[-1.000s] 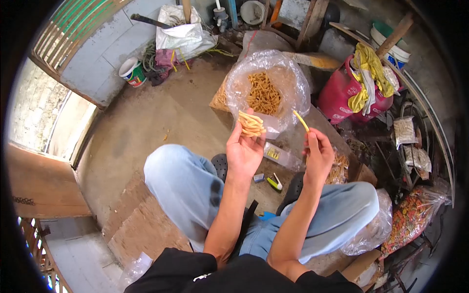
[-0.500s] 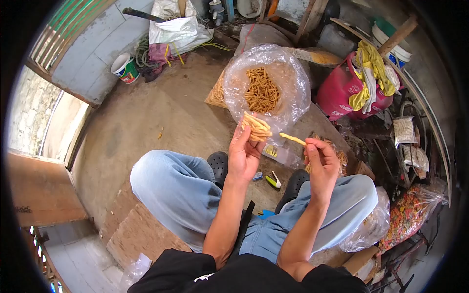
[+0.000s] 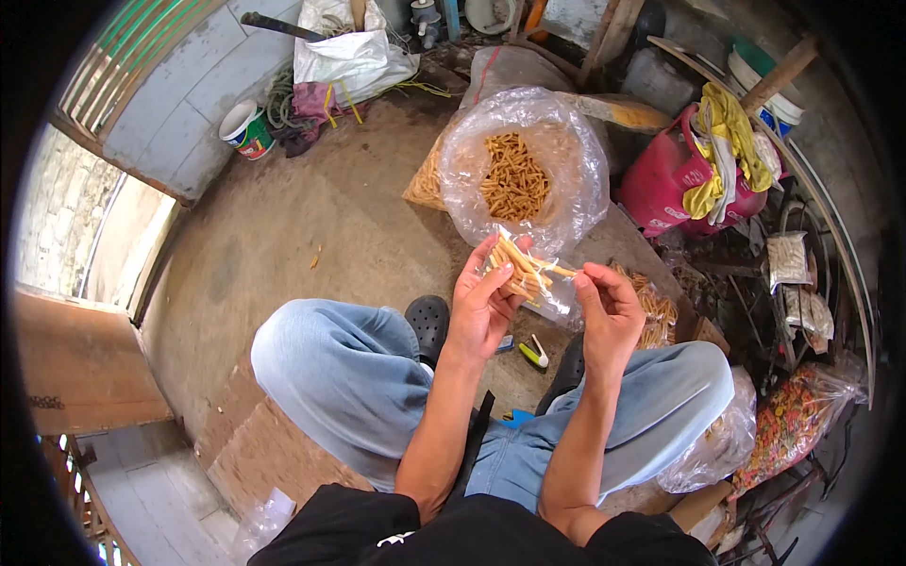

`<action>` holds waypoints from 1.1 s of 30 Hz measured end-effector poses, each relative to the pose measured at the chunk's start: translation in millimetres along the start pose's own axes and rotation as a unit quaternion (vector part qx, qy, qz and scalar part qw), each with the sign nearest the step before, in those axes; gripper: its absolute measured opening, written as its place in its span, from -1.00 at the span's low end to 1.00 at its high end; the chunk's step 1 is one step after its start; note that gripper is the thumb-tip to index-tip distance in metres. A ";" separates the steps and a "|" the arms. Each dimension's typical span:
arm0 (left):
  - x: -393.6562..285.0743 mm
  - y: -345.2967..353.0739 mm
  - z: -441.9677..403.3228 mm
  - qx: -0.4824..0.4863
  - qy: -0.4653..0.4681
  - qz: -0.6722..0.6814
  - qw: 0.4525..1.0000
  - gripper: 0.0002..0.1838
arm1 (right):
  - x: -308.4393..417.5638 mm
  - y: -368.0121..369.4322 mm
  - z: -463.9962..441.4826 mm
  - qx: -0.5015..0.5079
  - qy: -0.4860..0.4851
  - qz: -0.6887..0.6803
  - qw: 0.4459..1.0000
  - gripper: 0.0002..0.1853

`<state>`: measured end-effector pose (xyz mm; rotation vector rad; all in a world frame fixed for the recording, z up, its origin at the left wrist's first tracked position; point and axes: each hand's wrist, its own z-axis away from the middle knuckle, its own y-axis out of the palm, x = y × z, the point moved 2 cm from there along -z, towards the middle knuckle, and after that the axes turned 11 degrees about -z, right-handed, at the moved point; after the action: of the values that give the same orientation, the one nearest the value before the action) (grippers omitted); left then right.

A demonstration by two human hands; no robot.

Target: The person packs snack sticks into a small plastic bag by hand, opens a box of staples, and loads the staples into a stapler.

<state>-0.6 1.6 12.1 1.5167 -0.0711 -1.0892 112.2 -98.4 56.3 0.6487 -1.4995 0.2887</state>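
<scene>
A small clear packet of pale yellow snack sticks (image 3: 525, 274) is held in my left hand (image 3: 484, 304), fingers wrapped round its left side. My right hand (image 3: 609, 307) pinches the tip of one stick, which points left into the packet's sticks. Beyond the hands stands a large open clear bag (image 3: 576, 179) holding many brown sticks (image 3: 514, 177). Below the hands a green and white stapler (image 3: 534, 353) and a small blue box (image 3: 506, 343) lie on the floor. Filled packets (image 3: 658, 311) are partly hidden behind my right hand.
A red drum (image 3: 665, 179) with yellow cloths stands at the right. A bag of colourful pieces (image 3: 788, 420) lies at the lower right. A paint bucket (image 3: 247, 130) and a white sack (image 3: 349, 61) stand at the upper left. My bent knees flank the stapler.
The right hand has moved left, bringing its stick from apart to against the packet's sticks. The left hand has shifted slightly right and down with the packet.
</scene>
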 end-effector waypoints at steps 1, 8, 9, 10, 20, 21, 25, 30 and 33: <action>0.4 -1.6 -0.6 0.009 -0.003 -0.009 1.000 -0.52 | 0.7 0.4 0.0 0.008 -0.003 -0.015 1.000 -0.81; 2.3 -5.7 -2.3 0.002 -0.025 -0.073 0.997 -0.52 | 0.5 -2.9 -1.7 0.030 0.007 -0.040 0.999 -0.74; 1.7 -7.5 -2.4 0.001 -0.026 -0.073 0.997 -0.52 | -0.6 -5.3 -2.2 0.029 0.008 -0.039 0.999 -0.74; 0.7 -9.2 -2.5 0.007 -0.031 -0.082 0.996 -0.53 | -2.7 -8.2 -3.5 0.057 0.025 -0.043 0.997 -0.73; -6.4 -3.6 1.3 0.098 -0.057 -0.181 0.977 -0.50 | -8.7 -11.6 -2.7 0.130 0.148 -0.102 0.975 -0.77; -9.4 -1.4 2.3 0.099 -0.059 -0.181 0.977 -0.50 | -9.3 -11.8 -2.5 0.129 0.148 -0.102 0.975 -0.77; -12.9 -3.8 4.4 0.105 -0.088 -0.252 0.958 -0.52 | -12.8 -10.5 -2.2 0.102 0.206 -0.154 0.961 -0.81; -8.1 -1.3 6.8 0.101 -0.092 -0.275 0.952 -0.58 | -16.3 -13.0 -3.2 0.073 0.223 -0.169 0.957 -0.82; -5.8 -1.6 5.9 0.102 -0.094 -0.254 0.957 -0.58 | -16.3 -14.3 -3.4 0.077 0.229 -0.178 0.954 -0.81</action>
<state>-8.6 1.1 15.1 1.6578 0.0835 -1.6789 121.7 -104.4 37.4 0.8933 -0.9014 0.2577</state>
